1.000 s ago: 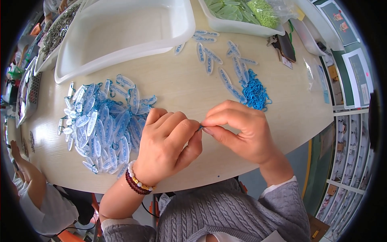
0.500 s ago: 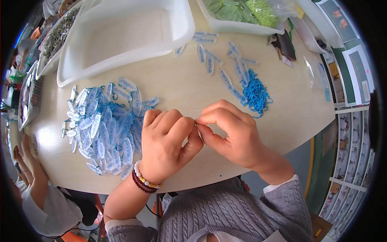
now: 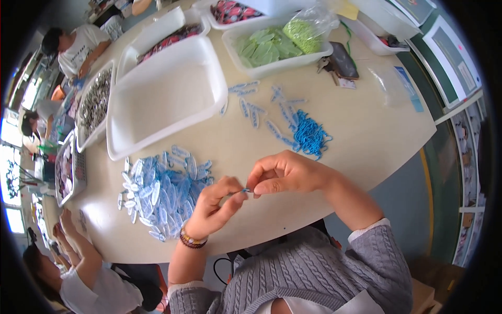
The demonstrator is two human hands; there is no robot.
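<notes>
My left hand (image 3: pixel 217 206) and my right hand (image 3: pixel 287 175) meet above the near part of the table, thumbs and fingertips pinching close together. Between them a small bit of blue ball chain (image 3: pixel 246 190) shows; most of it is covered by the fingers. Left of my hands lies a heap of clear oval tags (image 3: pixel 166 196) with blue lettering, many with blue chains on them. Farther off on the right is a tangled pile of loose blue ball chains (image 3: pixel 311 136). Several loose clear tags (image 3: pixel 253 112) lie beside that pile.
An unfilled white tub (image 3: pixel 167 94) stands behind the heap, next to a tray of metal rings (image 3: pixel 95 99). A bin of green pieces (image 3: pixel 272 47) and a dark phone-like object (image 3: pixel 344 60) are at the back. A co-worker's arm (image 3: pixel 83 246) rests at the left.
The view has shifted, showing more of the table's far side and the co-workers. My hands are still together, fingers rearranged, and a blue bit of chain now shows between them.
</notes>
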